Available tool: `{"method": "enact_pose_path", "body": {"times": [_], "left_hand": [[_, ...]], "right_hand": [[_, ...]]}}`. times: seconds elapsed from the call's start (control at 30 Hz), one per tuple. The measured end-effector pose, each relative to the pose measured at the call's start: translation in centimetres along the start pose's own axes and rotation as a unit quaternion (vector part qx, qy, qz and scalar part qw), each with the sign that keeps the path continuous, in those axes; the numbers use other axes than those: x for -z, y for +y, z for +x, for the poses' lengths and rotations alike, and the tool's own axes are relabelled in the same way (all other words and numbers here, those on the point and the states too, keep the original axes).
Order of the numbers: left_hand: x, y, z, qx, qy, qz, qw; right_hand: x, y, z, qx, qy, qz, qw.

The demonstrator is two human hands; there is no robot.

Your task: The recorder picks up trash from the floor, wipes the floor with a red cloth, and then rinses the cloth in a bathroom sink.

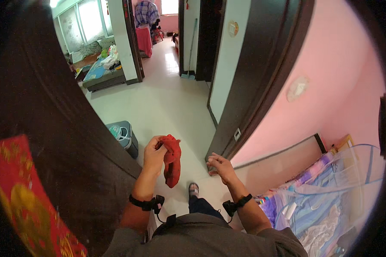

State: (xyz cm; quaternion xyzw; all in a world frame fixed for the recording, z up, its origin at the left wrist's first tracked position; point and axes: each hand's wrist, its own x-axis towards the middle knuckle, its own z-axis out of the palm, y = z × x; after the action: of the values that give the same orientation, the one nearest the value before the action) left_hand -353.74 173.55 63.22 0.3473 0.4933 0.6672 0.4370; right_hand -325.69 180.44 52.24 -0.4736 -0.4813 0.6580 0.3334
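A red cloth (172,163), perhaps a sock, hangs from my left hand (154,154), pinched between thumb and fingers at its upper end. Its lower part dangles free above the tiled floor. To the right, apart from the cloth, my right hand (221,166) is raised with fingers loosely spread and nothing in it. That hand is near the lower edge of the dark door frame (233,141). Black straps with small devices sit on both forearms.
A dark door (67,112) with a red and gold paper decoration (25,192) stands at left. Beyond it is a grey trash bin (132,146). A bed with netting (328,183) lies at right. A couch (104,80) and a broom (192,48) are farther off.
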Motion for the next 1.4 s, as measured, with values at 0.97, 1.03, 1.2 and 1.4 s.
{"method": "enact_pose_path", "body": {"times": [0.97,1.03,1.2,1.4], "left_hand": [[7.6,0.1,84.6,0.046,-0.084,0.015,0.995],[5.9,-0.1,89.9,0.043,-0.105,0.036,0.993],[0.6,-1.7,100.9,0.021,-0.122,0.068,0.99],[-3.9,-2.6,112.7,0.032,-0.175,0.017,0.984]], "right_hand": [[5.9,-44.0,77.8,0.337,0.419,-0.425,0.728],[7.6,-48.1,79.3,0.267,0.434,-0.529,0.679],[12.7,-54.5,84.1,0.161,0.45,-0.634,0.608],[15.7,-55.1,89.6,0.226,0.512,-0.632,0.537]]}}
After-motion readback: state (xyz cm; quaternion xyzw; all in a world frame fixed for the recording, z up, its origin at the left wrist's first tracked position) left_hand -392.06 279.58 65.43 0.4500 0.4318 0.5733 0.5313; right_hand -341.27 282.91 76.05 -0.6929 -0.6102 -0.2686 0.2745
